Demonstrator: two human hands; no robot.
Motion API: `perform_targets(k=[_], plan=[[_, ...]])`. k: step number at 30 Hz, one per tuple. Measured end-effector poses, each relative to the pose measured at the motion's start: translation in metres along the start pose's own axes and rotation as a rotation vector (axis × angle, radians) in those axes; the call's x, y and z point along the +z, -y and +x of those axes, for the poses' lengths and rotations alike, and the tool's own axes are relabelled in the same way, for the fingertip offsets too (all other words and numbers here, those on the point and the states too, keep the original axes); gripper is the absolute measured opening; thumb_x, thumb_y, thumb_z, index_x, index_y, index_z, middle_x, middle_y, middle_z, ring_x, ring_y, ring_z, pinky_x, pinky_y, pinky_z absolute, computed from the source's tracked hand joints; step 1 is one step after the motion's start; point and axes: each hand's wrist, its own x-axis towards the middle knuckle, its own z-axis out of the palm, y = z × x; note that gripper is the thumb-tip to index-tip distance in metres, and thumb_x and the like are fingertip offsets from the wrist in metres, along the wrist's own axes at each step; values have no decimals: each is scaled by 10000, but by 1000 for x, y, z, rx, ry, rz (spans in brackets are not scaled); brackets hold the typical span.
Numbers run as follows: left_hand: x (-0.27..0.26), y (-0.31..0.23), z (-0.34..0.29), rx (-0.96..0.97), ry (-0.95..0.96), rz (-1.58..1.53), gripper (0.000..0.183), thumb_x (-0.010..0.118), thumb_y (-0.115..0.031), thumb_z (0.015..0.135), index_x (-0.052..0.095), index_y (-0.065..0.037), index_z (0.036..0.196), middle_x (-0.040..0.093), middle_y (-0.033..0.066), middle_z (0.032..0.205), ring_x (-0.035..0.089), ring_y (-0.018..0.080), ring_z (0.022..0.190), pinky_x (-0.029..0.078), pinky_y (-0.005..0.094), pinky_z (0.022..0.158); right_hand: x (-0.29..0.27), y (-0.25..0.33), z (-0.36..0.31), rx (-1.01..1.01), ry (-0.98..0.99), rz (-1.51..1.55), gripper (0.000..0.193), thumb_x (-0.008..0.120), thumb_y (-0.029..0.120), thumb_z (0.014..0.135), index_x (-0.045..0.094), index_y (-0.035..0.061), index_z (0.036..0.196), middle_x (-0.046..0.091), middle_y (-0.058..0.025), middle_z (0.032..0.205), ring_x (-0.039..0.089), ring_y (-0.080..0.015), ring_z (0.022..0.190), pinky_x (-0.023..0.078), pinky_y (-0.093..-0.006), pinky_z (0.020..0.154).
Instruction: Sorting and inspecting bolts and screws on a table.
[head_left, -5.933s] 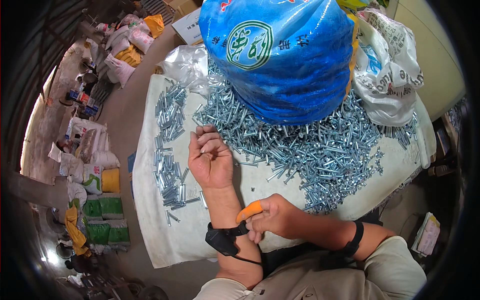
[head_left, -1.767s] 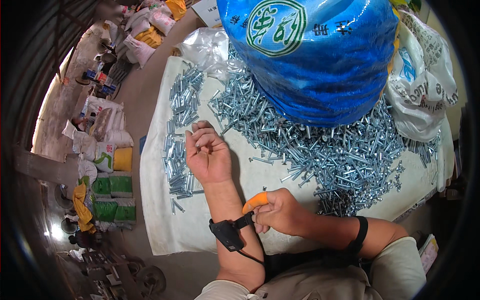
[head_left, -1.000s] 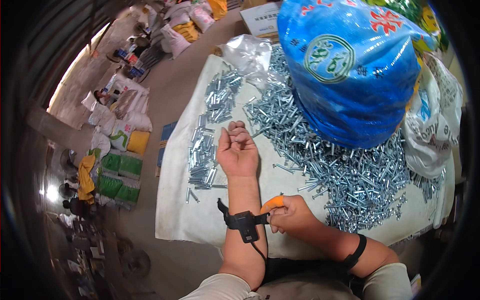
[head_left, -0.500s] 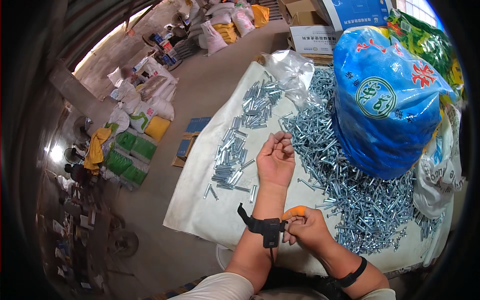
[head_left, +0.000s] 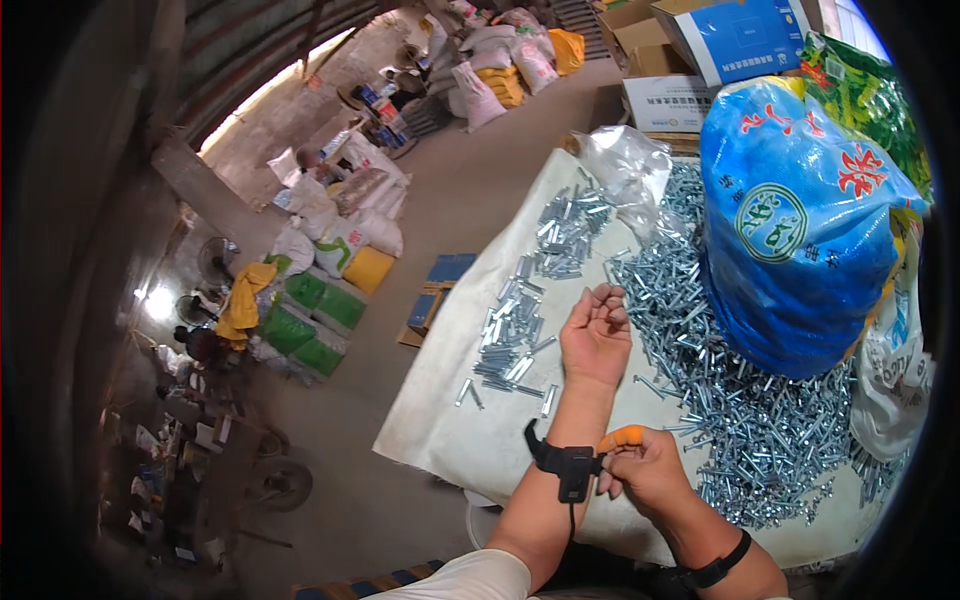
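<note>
My left hand (head_left: 597, 340) lies palm up over the pale sheet, fingers loosely curled and nothing in it. A black device (head_left: 576, 474) sits on that forearm, with one strap end (head_left: 536, 445) sticking up loose. My right hand (head_left: 650, 472), an orange cover (head_left: 622, 436) on one finger, pinches the device's strap on the near side. The exact grip is partly hidden by the fingers. Beyond and to the right spreads a heap of silvery bolts (head_left: 760, 440). Left of my left hand lie smaller groups of bolts (head_left: 510, 345).
A large blue bag (head_left: 800, 270) stands on the heap, a clear plastic bag (head_left: 625, 175) behind it to the left. Cardboard boxes (head_left: 665, 103) are at the back. The pale sheet (head_left: 430, 400) covers the table; sacks (head_left: 330, 310) lie on the floor at left.
The whole view has shifted, so the table and arms appear farther right and slightly lower. My right hand stays at the strap, and my left hand remains palm up.
</note>
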Motion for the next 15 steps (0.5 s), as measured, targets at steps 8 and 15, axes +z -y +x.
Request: perform_targets(k=[8, 15], plan=[[35, -7, -4, 57, 33, 56, 258, 615, -180, 1053, 654, 70, 1108, 688, 199, 1081, 660, 214, 902, 573, 288, 756, 12, 9, -6, -23, 31, 182, 215, 632, -121, 878, 670, -116, 1090, 696, -161, 818, 699, -224, 599, 546, -282, 485], [43, -14, -7, 87, 45, 68, 256, 625, -195, 1049, 665, 56, 1077, 701, 174, 1052, 666, 201, 875, 580, 289, 752, 15, 10, -5, -38, 68, 212, 199, 637, -114, 883, 677, -114, 1078, 707, -180, 830, 701, -243, 589, 569, -299, 482]])
